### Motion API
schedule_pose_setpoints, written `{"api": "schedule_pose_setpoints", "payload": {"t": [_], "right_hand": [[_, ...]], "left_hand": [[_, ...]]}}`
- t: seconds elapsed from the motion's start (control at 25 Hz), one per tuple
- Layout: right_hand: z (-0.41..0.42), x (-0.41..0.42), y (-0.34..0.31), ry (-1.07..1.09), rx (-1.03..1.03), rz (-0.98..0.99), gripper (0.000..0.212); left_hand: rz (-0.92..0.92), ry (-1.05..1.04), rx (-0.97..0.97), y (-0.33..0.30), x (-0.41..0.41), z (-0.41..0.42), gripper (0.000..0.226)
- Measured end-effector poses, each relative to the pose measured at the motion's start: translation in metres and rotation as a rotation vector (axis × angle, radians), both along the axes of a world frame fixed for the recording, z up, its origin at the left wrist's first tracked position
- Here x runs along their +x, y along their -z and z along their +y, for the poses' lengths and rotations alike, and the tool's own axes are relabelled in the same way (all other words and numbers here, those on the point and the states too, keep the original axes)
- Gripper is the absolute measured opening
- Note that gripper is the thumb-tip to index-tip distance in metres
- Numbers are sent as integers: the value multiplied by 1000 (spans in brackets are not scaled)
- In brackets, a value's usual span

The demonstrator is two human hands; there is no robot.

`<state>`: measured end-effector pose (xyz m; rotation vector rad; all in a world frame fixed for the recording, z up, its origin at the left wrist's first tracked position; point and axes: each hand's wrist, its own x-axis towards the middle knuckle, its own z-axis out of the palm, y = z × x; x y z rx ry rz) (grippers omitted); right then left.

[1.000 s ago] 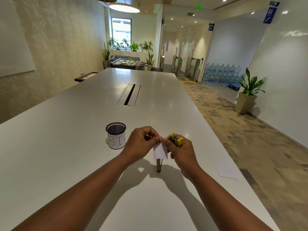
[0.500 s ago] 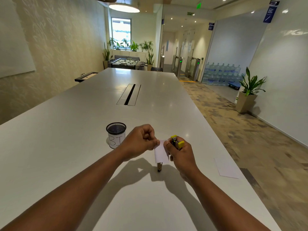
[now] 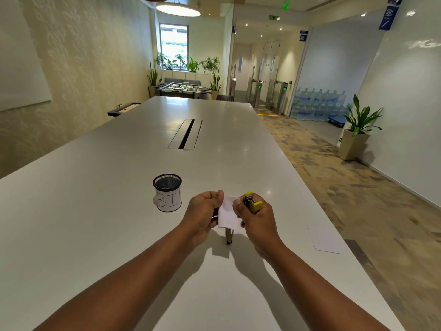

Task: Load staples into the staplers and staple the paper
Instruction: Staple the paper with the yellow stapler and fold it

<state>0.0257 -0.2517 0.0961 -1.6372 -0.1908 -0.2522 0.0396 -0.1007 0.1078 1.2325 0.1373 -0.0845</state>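
Left hand (image 3: 202,215) pinching paper slip (image 3: 228,215), right hand (image 3: 259,218) gripping yellow stapler (image 3: 252,203), mesh bin (image 3: 167,192) contents unclear

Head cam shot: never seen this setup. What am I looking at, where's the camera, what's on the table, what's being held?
There is no robot here. A person wears one wide-angle camera on the head, looking forward and down, so both forearms reach in from the bottom edge.

The left hand and right hand together pinch a small folded piece of paper above the long white table. The right hand also grips a small yellow stapler.

On the table: a black mesh cup with a handwritten label, a loose sheet of paper near the right edge, and a thin metallic object below the hands, too unclear to identify.
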Motion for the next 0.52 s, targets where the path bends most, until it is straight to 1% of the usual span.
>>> {"api": "schedule_pose_setpoints", "payload": {"t": [0.04, 0.16, 0.24, 0.32, 0.4, 0.48, 0.52], "right_hand": [[2, 0, 0, -3, -6, 2, 18], [7, -1, 1, -7, 23, 20, 20], [8, -1, 0, 3, 39, 25, 21], [10, -3, 0, 11, 49, 28, 23], [12, -4, 1, 19, 78, 41, 25], [11, -3, 0, 48, 118, 58, 26], [10, -1, 0, 74, 134, 65, 26]], "left_hand": [[-19, -43, 54, 1, -1, -2, 20], [-230, -162, 415, 6, -6, -6, 36], [-340, -193, 536, 7, -10, -5, 42], [-399, -198, 597, 9, -11, -1, 49], [-420, -181, 611, 10, -10, 1, 52], [-405, -115, 584, 12, -8, 5, 49], [-379, -51, 555, 13, -7, 7, 43]]}}
